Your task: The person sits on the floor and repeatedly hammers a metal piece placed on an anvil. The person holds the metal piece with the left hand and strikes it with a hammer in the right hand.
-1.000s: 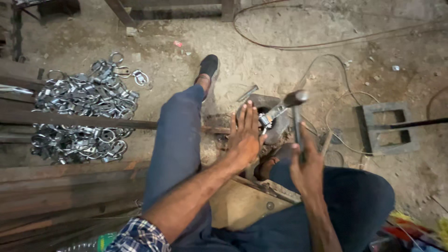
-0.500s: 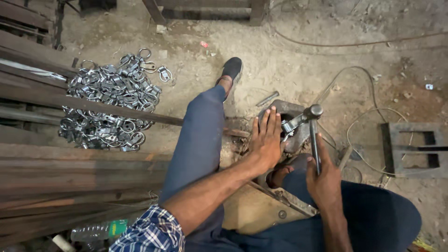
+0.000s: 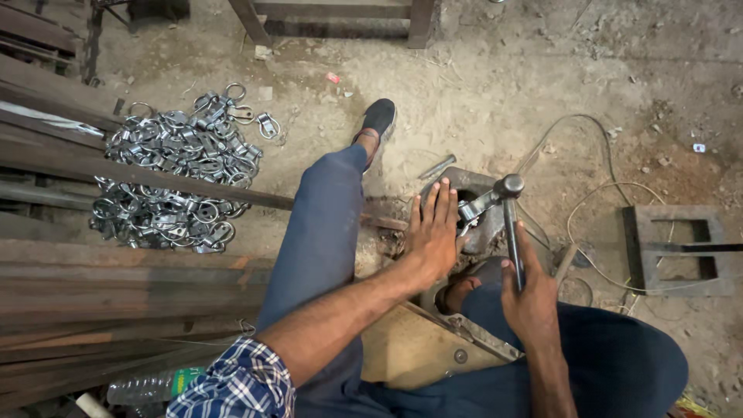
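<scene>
Steel hammer [image 3: 511, 224] upright in the right hand [image 3: 530, 298], fist wrapped tight round its handle, head over the small metal piece [image 3: 468, 213] on the iron block [image 3: 484, 224]. Left hand [image 3: 433, 236] lies flat, fingers spread, steadying beside that piece. Shiny ring clamps [image 3: 174, 182] heaped on the floor, well apart.

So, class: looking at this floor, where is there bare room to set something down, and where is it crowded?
Bare dirt lies between the shoe and the bench frame, and right of the hammer toward the cable loop. Crowded: the ring pile, the steel bars, and the block under both hands.
</scene>
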